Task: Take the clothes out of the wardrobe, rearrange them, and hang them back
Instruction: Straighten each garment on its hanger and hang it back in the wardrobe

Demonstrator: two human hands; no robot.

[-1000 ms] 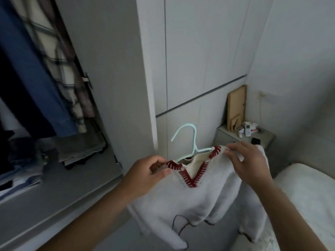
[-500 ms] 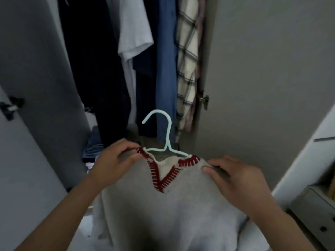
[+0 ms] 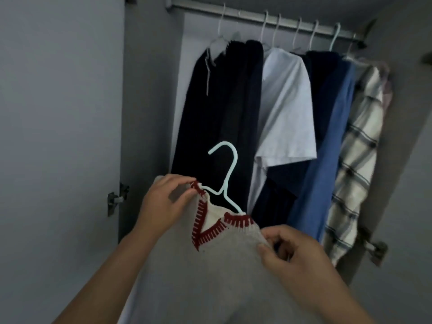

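Note:
A grey knit sweater [image 3: 217,272] with a red-stitched V-neck hangs on a pale mint hanger [image 3: 228,181], held in front of the open wardrobe. My left hand [image 3: 163,202] pinches the sweater's left shoulder by the collar. My right hand [image 3: 287,251] grips its right shoulder. The hanger's hook points up, well below the metal rail [image 3: 261,18]. The sweater's lower part runs out of view.
On the rail hang several garments: dark coats [image 3: 224,108], a white T-shirt [image 3: 287,108], a blue shirt [image 3: 332,146] and a plaid shirt [image 3: 357,160]. Open wardrobe doors [image 3: 58,136] flank both sides, with metal hinges [image 3: 117,197]. A gap on the rail lies left of the coats.
The view has swung from the bedside corner to the wardrobe and tilted up to the rail. Both hands have carried the sweater on its hanger toward the hanging clothes, keeping their hold.

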